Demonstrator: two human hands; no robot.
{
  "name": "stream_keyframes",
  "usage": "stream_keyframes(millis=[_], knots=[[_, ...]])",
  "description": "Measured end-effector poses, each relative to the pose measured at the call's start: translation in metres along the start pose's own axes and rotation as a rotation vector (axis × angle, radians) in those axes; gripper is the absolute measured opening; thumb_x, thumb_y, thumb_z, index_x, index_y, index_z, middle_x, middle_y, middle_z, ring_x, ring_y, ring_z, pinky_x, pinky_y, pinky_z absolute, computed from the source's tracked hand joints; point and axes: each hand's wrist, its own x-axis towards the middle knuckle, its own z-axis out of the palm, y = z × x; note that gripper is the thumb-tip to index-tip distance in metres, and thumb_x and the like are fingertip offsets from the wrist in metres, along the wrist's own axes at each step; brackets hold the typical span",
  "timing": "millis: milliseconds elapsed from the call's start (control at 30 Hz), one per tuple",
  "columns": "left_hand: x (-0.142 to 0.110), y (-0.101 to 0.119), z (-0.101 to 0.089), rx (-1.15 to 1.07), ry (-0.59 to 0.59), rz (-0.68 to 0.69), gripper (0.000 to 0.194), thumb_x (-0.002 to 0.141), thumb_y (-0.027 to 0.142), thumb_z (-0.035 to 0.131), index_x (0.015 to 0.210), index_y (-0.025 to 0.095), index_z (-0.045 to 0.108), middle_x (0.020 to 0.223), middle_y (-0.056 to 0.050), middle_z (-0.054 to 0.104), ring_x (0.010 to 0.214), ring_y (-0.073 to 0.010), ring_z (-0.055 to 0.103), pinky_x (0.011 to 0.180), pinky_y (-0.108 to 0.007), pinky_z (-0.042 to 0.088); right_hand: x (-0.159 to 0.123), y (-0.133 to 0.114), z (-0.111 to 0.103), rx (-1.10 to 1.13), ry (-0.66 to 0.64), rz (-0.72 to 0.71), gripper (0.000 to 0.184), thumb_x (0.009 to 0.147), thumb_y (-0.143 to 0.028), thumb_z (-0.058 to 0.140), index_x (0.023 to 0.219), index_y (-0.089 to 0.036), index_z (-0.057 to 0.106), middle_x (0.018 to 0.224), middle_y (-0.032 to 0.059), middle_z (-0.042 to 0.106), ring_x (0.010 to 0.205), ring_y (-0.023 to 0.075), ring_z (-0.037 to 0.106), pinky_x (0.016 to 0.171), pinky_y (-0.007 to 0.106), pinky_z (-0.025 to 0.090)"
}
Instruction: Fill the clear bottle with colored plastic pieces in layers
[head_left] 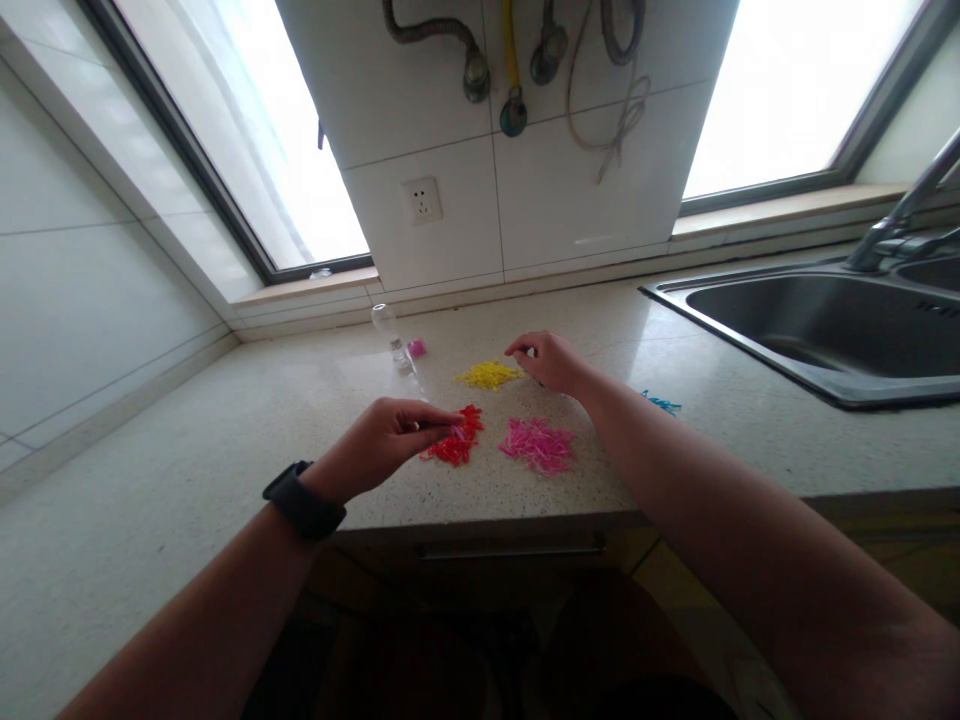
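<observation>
My left hand [397, 432], with a dark watch on its wrist, pinches a small pink stick over the pile of red sticks [461, 445]. Thumb and fingertips are pressed together and partly cover the red pile. My right hand [551, 362] is just right of the pile of yellow sticks [487, 375], its fingers bent into a pinch; whatever is between them is too small to make out. Nearer me lies a pile of pink sticks [538, 445]. A few blue sticks [661, 402] show beyond my right forearm, which hides part of them.
A clear bottle [388, 335] and a pink cap [416, 348] are at the back left of the speckled counter [225, 430]. On the right is a steel sink [810, 330] with a faucet [892, 230]. A tiled wall with a socket [422, 199] rises behind.
</observation>
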Motion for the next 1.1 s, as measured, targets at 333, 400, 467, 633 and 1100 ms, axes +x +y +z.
stream_keyframes(millis=[333,400,467,633,1100], knots=[[-0.013,0.035,0.025,-0.187,0.121,0.070,0.014,0.072,0.027,0.082,0.079,0.017,0.077,0.079,-0.006,0.076,0.074,-0.0161,0.070,0.070,-0.027,0.057,-0.002,-0.003,-0.003,0.002,-0.019,0.023,0.024,0.085,-0.023,0.055,0.093,-0.020,0.078,0.070,0.0022,0.069,0.059,0.0125,0.053,0.066,0.026,0.038],[-0.014,0.038,0.026,-0.235,0.139,0.078,0.014,0.069,0.027,0.084,0.076,0.017,0.076,0.076,-0.005,0.076,0.072,-0.0158,0.070,0.069,-0.027,0.058,-0.002,-0.003,-0.003,-0.002,-0.022,0.021,0.024,0.085,-0.023,0.055,0.093,-0.020,0.078,0.070,0.0019,0.068,0.060,0.0125,0.053,0.066,0.026,0.037],[-0.015,0.042,0.027,-0.277,0.156,0.086,0.015,0.066,0.026,0.086,0.072,0.017,0.075,0.073,-0.005,0.074,0.068,-0.0153,0.069,0.067,-0.027,0.058,-0.002,-0.004,-0.004,-0.003,-0.026,0.021,0.024,0.085,-0.024,0.055,0.093,-0.020,0.078,0.070,0.0017,0.068,0.060,0.0124,0.053,0.066,0.026,0.037],[-0.019,0.046,0.030,-0.299,0.208,0.095,0.019,0.063,0.032,0.087,0.065,0.019,0.074,0.065,-0.004,0.071,0.062,-0.0174,0.067,0.062,-0.032,0.058,-0.003,-0.005,-0.005,0.008,-0.038,0.026,0.025,0.085,-0.024,0.054,0.094,-0.019,0.077,0.068,0.0018,0.067,0.059,0.0125,0.052,0.064,0.025,0.037],[-0.003,0.004,0.037,-0.471,0.410,-0.067,0.023,0.078,0.038,0.074,0.076,0.015,0.073,0.060,-0.003,0.065,0.048,-0.0069,0.043,0.046,-0.021,0.035,-0.016,-0.075,-0.019,0.739,-0.271,-0.095,0.025,0.087,-0.032,0.060,0.102,-0.013,0.070,0.077,0.0038,0.067,0.069,0.0113,0.058,0.063,0.024,0.044]])
